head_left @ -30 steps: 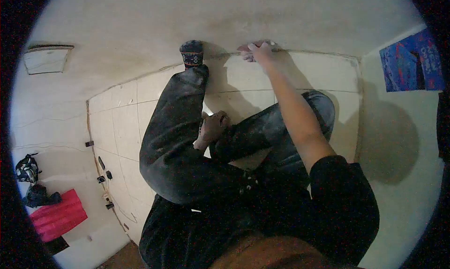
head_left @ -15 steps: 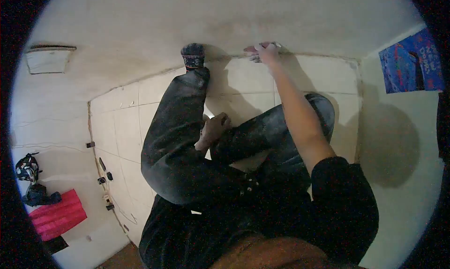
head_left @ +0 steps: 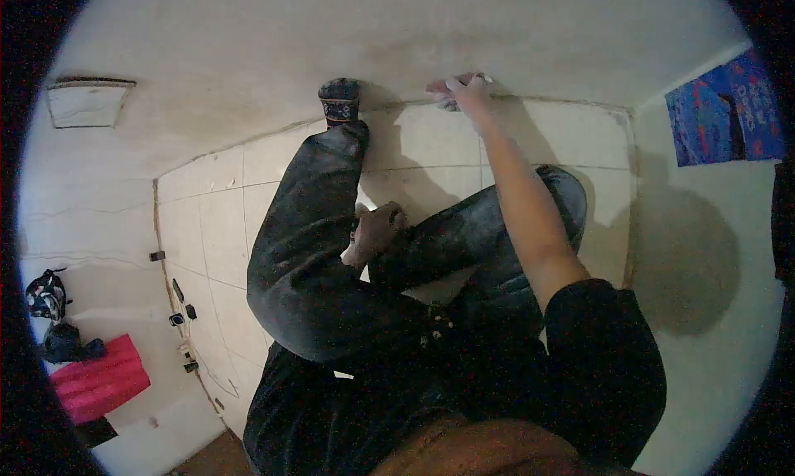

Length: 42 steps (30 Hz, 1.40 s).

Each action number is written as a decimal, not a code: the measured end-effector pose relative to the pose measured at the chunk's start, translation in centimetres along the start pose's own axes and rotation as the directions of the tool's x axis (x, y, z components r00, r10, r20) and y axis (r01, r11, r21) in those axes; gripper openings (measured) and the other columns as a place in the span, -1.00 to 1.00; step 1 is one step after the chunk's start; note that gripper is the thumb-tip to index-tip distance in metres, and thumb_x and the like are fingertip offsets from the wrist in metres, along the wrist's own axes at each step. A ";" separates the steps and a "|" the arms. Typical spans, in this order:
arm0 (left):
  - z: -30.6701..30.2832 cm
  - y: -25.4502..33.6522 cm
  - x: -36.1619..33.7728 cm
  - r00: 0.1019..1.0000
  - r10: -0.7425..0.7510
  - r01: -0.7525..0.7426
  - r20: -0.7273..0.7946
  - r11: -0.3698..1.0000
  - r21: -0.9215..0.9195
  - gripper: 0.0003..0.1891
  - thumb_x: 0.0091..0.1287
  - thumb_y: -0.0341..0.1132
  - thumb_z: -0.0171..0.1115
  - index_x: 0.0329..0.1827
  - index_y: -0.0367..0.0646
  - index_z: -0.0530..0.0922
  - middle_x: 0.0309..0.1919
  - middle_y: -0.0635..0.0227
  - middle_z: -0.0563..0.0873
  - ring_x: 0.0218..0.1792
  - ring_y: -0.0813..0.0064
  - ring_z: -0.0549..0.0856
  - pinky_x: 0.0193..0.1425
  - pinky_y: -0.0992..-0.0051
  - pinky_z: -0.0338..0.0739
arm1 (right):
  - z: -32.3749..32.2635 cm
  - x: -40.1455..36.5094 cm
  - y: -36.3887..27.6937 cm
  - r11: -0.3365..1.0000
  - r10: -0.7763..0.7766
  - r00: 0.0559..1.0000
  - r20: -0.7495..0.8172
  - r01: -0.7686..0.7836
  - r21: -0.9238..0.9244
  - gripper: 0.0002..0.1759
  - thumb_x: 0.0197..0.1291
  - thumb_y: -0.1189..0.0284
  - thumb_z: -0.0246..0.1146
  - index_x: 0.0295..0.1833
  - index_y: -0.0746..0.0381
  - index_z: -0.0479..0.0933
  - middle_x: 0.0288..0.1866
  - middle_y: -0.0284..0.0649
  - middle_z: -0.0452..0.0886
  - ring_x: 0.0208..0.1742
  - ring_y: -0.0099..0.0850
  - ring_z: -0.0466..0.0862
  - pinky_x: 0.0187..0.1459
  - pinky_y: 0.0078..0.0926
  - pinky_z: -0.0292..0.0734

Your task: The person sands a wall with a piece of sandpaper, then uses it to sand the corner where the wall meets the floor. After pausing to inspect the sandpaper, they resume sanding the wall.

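My right hand (head_left: 465,92) reaches to the foot of the wall (head_left: 530,37), its fingers wrapped round a reddish, flat object (head_left: 440,86) that I cannot make out well. A small whitish bit shows at the side of that hand. My left hand (head_left: 381,229) rests low between my bent legs, near the tiled floor (head_left: 431,128), with its fingers curled; whether anything is inside it is hidden. My foot in a patterned dark sock (head_left: 339,103) is against the wall, left of my right hand.
Small dark devices and a cable (head_left: 190,312) lie along the left floor edge. Beyond them are a pink cloth (head_left: 103,376) and a dark bag (head_left: 47,295). A blue patterned cloth (head_left: 720,115) hangs at the right. A framed panel (head_left: 87,105) is at the upper left.
My right hand and the reddish object have shifted very slightly left along the wall. My left hand has turned a little and stays between my legs.
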<state>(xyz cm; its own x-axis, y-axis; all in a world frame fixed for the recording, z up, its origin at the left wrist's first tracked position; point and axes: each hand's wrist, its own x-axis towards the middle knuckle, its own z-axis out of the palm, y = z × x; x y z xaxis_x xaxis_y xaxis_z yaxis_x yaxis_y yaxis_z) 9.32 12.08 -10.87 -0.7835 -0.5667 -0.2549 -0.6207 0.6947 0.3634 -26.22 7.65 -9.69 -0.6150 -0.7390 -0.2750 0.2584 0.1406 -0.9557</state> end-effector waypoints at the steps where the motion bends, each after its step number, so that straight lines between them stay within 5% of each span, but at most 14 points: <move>1: 0.2 -0.2 0.1 1.000 -0.018 0.018 0.008 1.000 -0.013 -0.67 0.46 -0.07 0.06 -0.06 -0.17 0.57 -0.14 -0.02 0.73 -0.05 -0.08 0.70 0.02 0.05 0.54 | -0.3 -0.1 0.0 0.997 0.043 0.997 -0.064 -0.047 -0.062 -0.72 0.29 0.36 0.25 -0.14 0.41 0.61 -0.33 -0.12 0.72 -0.54 -0.36 0.70 -0.54 -0.42 0.62; 4: 0.3 -0.6 0.4 0.998 -0.057 0.057 0.027 0.998 -0.002 -0.67 0.45 -0.06 0.07 -0.04 -0.15 0.58 -0.12 -0.02 0.73 -0.03 -0.08 0.70 0.04 0.03 0.53 | -0.8 0.1 0.2 0.996 0.091 0.996 0.017 -0.090 -0.028 -0.71 0.28 0.33 0.26 -0.22 0.40 0.62 -0.31 -0.13 0.71 -0.53 -0.39 0.69 -0.53 -0.46 0.60; 6: 0.0 -0.3 0.2 1.000 0.001 -0.004 0.024 0.992 0.126 -0.68 0.45 -0.06 0.07 -0.03 -0.14 0.58 -0.11 -0.01 0.73 -0.04 -0.07 0.71 0.03 0.03 0.54 | 0.6 2.3 1.1 0.986 -0.164 0.984 0.064 0.162 0.037 -0.71 0.29 0.32 0.25 -0.23 0.39 0.63 -0.34 -0.15 0.72 -0.49 -0.40 0.69 -0.44 -0.43 0.61; 8: 0.6 -0.6 0.1 1.000 0.004 -0.005 0.012 0.992 0.125 -0.68 0.44 -0.06 0.08 -0.03 -0.13 0.58 -0.12 0.01 0.74 -0.05 -0.05 0.71 0.02 0.05 0.56 | 0.9 3.1 1.8 0.976 -0.215 0.975 0.060 0.213 0.043 -0.71 0.30 0.32 0.24 -0.24 0.38 0.64 -0.35 -0.17 0.73 -0.43 -0.38 0.70 -0.33 -0.38 0.61; 13: 0.4 -0.6 0.4 0.993 -0.107 0.109 0.046 0.993 -0.049 -0.68 0.42 -0.07 0.10 -0.03 -0.13 0.58 -0.10 0.02 0.73 -0.06 -0.03 0.72 0.01 0.08 0.59 | -1.2 0.5 0.4 0.998 0.058 0.994 0.088 -0.058 -0.001 -0.73 0.33 0.34 0.21 -0.20 0.35 0.65 -0.34 -0.22 0.75 -0.34 -0.37 0.70 -0.14 -0.30 0.59; 16: -0.3 0.5 0.8 0.983 -0.151 0.144 0.104 0.987 0.063 -0.69 0.43 -0.08 0.09 -0.03 -0.14 0.57 -0.10 0.01 0.73 -0.06 -0.06 0.71 0.01 0.07 0.59 | -0.1 -2.2 -4.5 0.882 -0.453 0.892 -0.006 0.447 -0.147 -0.71 0.33 0.34 0.24 -0.18 0.41 0.63 -0.35 -0.12 0.73 -0.49 -0.39 0.71 -0.50 -0.46 0.56; 22: -0.4 0.0 0.3 0.990 -0.102 0.104 0.093 0.994 -0.018 -0.68 0.45 -0.09 0.05 0.01 -0.14 0.56 -0.11 0.00 0.72 -0.03 -0.08 0.70 0.04 0.06 0.56 | -1.5 -0.7 -1.8 0.991 0.134 0.980 0.147 -0.135 -0.007 -0.73 0.34 0.37 0.20 -0.21 0.37 0.68 -0.31 -0.17 0.76 -0.33 -0.40 0.73 -0.24 -0.38 0.60; 25: 0.5 -0.8 0.5 0.987 -0.129 0.137 0.100 0.988 -0.069 -0.67 0.45 -0.08 0.04 0.03 -0.13 0.56 -0.12 0.01 0.72 -0.01 -0.06 0.69 0.05 0.06 0.56 | -0.7 -1.3 -3.1 0.960 -0.242 0.970 0.020 0.242 -0.140 -0.73 0.32 0.35 0.22 -0.23 0.37 0.67 -0.30 -0.17 0.76 -0.27 -0.34 0.73 -0.17 -0.33 0.59; 28: 1.1 -1.2 -0.3 0.999 -0.047 0.047 0.017 0.999 0.020 -0.67 0.46 -0.06 0.05 0.03 -0.11 0.56 -0.15 0.01 0.73 -0.03 -0.05 0.70 0.04 0.08 0.57 | -1.3 -3.3 -7.7 0.919 -0.392 0.903 0.178 0.378 0.110 -0.68 0.33 0.29 0.27 -0.08 0.37 0.63 -0.37 -0.12 0.74 -0.43 -0.42 0.71 -0.35 -0.44 0.60; 31: 0.2 0.0 -0.1 0.999 -0.043 0.043 0.002 0.999 0.020 -0.68 0.46 -0.06 0.04 0.01 -0.10 0.57 -0.17 0.03 0.74 -0.07 -0.04 0.71 0.02 0.09 0.58 | -2.2 -2.6 -6.7 0.915 -0.303 0.948 0.097 0.318 -0.250 -0.68 0.34 0.28 0.27 -0.07 0.36 0.63 -0.35 -0.12 0.74 -0.42 -0.43 0.70 -0.34 -0.44 0.60; 34: -0.3 -0.3 0.3 0.994 -0.095 0.098 0.046 0.992 -0.077 -0.68 0.47 -0.06 0.04 -0.02 -0.11 0.59 -0.19 0.05 0.74 -0.09 -0.03 0.72 0.00 0.10 0.58 | -1.8 -1.7 -3.0 0.816 -0.478 0.878 -0.029 0.432 -0.385 -0.70 0.35 0.29 0.26 -0.07 0.35 0.63 -0.33 -0.17 0.74 -0.41 -0.43 0.70 -0.34 -0.43 0.59; 37: 1.3 -1.2 0.2 0.999 -0.032 0.031 0.003 0.998 0.047 -0.67 0.46 -0.06 0.05 -0.05 -0.12 0.59 -0.20 0.05 0.74 -0.11 -0.03 0.72 -0.02 0.09 0.58 | -1.5 -4.0 -8.1 0.920 -0.389 0.917 0.090 0.383 0.080 -0.69 0.35 0.30 0.26 -0.04 0.35 0.63 -0.25 -0.19 0.74 -0.33 -0.43 0.70 -0.26 -0.40 0.60; 40: 0.6 -0.5 -0.3 0.999 0.011 -0.009 -0.039 0.999 0.051 -0.67 0.44 -0.04 0.07 -0.06 -0.12 0.59 -0.21 0.05 0.74 -0.11 -0.04 0.72 -0.03 0.08 0.58 | -2.7 -4.5 -10.4 0.950 -0.299 0.917 0.263 0.261 0.171 -0.69 0.35 0.31 0.26 0.00 0.35 0.59 -0.21 -0.19 0.73 -0.28 -0.45 0.70 -0.22 -0.42 0.60; 42: 0.2 -0.7 -0.1 0.997 -0.074 0.074 0.006 0.994 -0.076 -0.67 0.43 -0.03 0.07 -0.06 -0.10 0.59 -0.20 0.06 0.74 -0.12 -0.04 0.72 -0.03 0.08 0.58 | -2.8 0.7 -3.5 0.920 -0.389 0.907 0.160 0.392 0.016 -0.71 0.36 0.33 0.26 -0.01 0.35 0.58 -0.22 -0.18 0.72 -0.30 -0.47 0.70 -0.26 -0.46 0.60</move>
<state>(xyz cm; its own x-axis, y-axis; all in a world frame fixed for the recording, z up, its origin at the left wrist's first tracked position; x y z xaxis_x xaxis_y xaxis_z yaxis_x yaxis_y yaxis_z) 9.83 11.78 -11.26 -0.7355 -0.6141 -0.2863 -0.6732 0.6148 0.4109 -29.64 8.44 -6.86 -0.5392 -0.8306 0.1392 0.0086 -0.1707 -0.9853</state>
